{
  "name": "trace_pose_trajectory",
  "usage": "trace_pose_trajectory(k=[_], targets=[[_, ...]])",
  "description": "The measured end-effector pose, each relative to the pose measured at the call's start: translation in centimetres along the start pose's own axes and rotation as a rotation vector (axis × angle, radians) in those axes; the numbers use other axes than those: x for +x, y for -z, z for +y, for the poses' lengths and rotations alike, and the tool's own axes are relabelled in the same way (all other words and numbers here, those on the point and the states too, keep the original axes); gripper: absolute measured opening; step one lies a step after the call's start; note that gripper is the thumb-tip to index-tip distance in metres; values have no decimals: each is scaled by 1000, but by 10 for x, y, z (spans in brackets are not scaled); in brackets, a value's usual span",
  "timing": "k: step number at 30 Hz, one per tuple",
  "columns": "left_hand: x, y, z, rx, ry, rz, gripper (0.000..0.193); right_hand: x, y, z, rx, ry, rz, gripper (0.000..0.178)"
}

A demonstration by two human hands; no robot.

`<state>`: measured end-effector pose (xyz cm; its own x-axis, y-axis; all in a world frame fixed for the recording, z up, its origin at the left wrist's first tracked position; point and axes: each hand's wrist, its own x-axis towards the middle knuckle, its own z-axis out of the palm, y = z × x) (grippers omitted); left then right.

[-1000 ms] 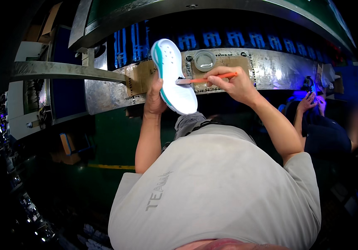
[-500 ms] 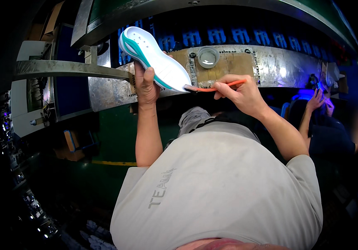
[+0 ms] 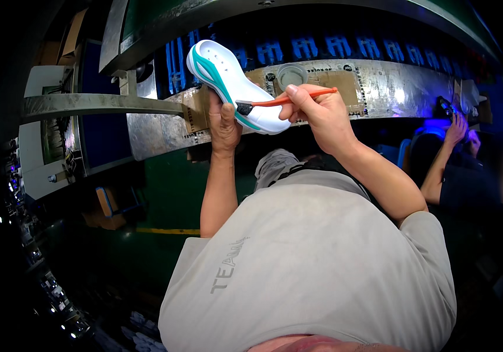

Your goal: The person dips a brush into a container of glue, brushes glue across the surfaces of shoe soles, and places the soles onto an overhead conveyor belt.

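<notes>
Your right hand (image 3: 316, 111) grips an orange-handled brush (image 3: 267, 103), its dark bristles at the white-and-teal shoe sole (image 3: 234, 82) leftward of that hand. Your left hand (image 3: 223, 124) grasps the sole's teal side. Just beyond your right hand, a bowl (image 3: 292, 74) rests on the bench's (image 3: 404, 88) cardboard (image 3: 345, 83).

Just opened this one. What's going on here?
A person holds a white and teal shoe sole in the left hand, tilted above the near edge of a metal bench. The right hand grips an orange-handled brush, its dark bristles at the sole's near edge, close to the left thumb. A small round bowl stands on the bench just beyond the right hand.
</notes>
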<state>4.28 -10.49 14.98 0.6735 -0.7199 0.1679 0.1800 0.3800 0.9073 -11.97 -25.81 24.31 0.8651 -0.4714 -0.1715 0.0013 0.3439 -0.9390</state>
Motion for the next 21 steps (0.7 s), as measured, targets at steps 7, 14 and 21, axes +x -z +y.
trace_pose_trajectory(k=[7,14,21], targets=[[-3,-3,1,180,-74,4,86,12,-5,7,81,-11,38,35],[-39,6,-15,-317,460,114,68,18,45,25,-49,151,227,30],[36,-39,45,-294,525,-255,81,-21,137,71,-184,210,527,28]])
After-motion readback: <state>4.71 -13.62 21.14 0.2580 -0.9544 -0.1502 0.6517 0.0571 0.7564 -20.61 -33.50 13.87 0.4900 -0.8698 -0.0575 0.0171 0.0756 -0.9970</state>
